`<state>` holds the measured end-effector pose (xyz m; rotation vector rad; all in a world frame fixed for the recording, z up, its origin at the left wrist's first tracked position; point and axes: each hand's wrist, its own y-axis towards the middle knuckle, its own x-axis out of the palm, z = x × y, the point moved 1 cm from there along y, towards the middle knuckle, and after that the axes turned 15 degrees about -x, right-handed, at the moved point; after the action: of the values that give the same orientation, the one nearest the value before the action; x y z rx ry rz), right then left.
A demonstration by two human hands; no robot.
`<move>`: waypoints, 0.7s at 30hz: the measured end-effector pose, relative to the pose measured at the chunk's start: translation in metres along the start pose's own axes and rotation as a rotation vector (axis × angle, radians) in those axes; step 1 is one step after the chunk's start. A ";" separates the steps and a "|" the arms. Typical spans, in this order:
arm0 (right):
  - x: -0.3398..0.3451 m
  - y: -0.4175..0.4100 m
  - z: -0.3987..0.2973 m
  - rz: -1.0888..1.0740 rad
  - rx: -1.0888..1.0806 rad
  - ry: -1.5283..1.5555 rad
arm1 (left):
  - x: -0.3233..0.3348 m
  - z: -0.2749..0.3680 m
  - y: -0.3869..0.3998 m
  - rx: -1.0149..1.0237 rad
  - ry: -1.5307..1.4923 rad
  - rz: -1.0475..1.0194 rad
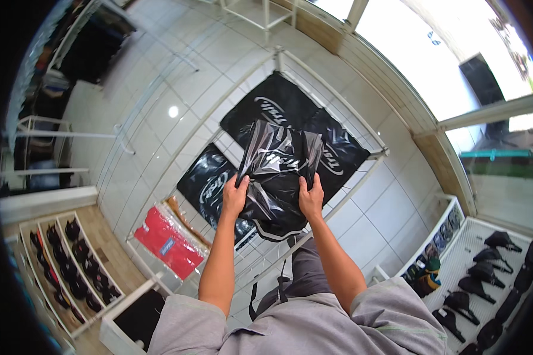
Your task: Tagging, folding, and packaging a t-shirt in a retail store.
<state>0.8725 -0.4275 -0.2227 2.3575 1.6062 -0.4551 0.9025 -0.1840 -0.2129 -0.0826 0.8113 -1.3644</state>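
Observation:
A black garment in a clear plastic sleeve (277, 186), with white lettering on its front, is held up before me by its two sides. My left hand (235, 197) grips its left edge, thumb on top. On the opposite edge my right hand (312, 195) has the same hold. Beneath it, on a white metal rack with a see-through top, lie black packages with white lettering: one at the far side (266, 100), one to the right (348, 155), one to the left (208, 177). The held package covers parts of them.
A red packaged garment (171, 242) lies at the rack's near left corner. The white rack frame (333, 86) surrounds the packages. Dark items fill a divided case (71, 266) at lower left. Black waist bags (484, 270) rest on a white shelf at right. Glass windows (408, 44) stand beyond.

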 end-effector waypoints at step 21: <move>-0.042 -0.433 -0.317 -1.005 -0.655 0.766 | -0.207 -0.140 -0.681 0.128 -0.735 1.163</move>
<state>0.4906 -0.1877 0.0718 1.1285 2.6497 0.8222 0.2622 -0.1132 0.1204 0.0012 0.0542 -0.2117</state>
